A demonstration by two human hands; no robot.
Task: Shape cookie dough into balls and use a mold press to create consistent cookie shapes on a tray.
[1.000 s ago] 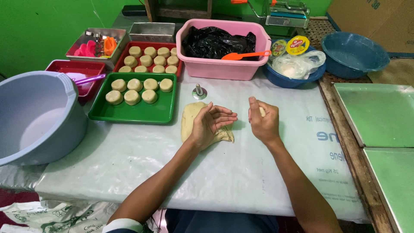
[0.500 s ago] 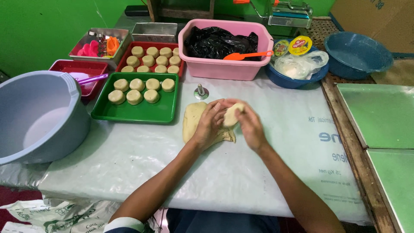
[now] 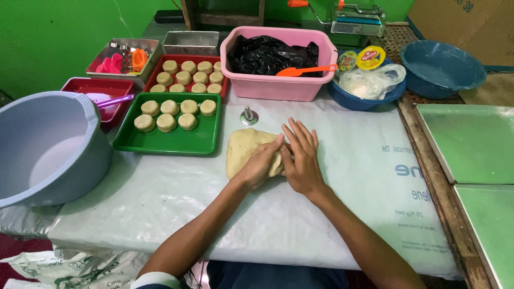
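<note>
A flat slab of pale dough (image 3: 242,150) lies on the plastic-covered table (image 3: 342,214). My left hand (image 3: 261,163) rests on the slab's right edge with curled fingers. My right hand (image 3: 301,156) presses beside it, fingers spread flat over the same edge. A small metal cutter (image 3: 248,115) stands just beyond the dough. To the left, a green tray (image 3: 168,140) holds several round dough pieces (image 3: 171,114). Behind it a red tray (image 3: 158,75) carries several more.
A large grey basin (image 3: 48,147) stands at the left. A pink tub (image 3: 278,85) with a black bag and an orange spatula (image 3: 305,70) is at the back. Blue bowls (image 3: 439,67) sit at back right. Green metal sheets (image 3: 471,142) lie on the right.
My right hand came in from the right and joined the left on the dough slab. Both hands now press flat on its right edge.
</note>
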